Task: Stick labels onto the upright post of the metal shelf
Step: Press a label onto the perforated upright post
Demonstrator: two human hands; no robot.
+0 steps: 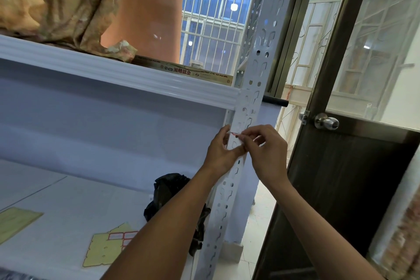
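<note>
The label [235, 134] is a scrap of white paper with a red border. It sits on the front face of the post [255, 70], just below the shelf beam [113, 75]. The right hand [266, 143] pinches its right end between thumb and forefinger. The left hand [221, 145] grips the post, fingers curled round the left edge and thumb laid across the face just under the label. Fingers cover most of the paper, so I can't tell how much of it is stuck down.

It looks weightless and limp — I'd expect it to curl, crease or cling to a fingertip if touched on the glued side. The edges are the place to hold it, with a thumb rubbed flat across it afterwards. The post is stiff, smooth painted metal, but it is punched with slots and holes all the way up. Paper laid over a hole has nothing behind it and, I'd judge, dents or tears easily.

At seven o'clock from the hands, on the shelf [56, 200], lies the yellow sheet of labels [104, 250], with a few red-bordered ones left at its upper right. A black bag [168, 191] slumps at about seven o'clock too, closer in and against the post — something to reach over on the way to the sheet. At three o'clock a door [341, 177] with a steel knob [327, 121] stands close beside the right arm. Patterned cloth [68, 7] is heaped at ten o'clock on the level above.
</note>
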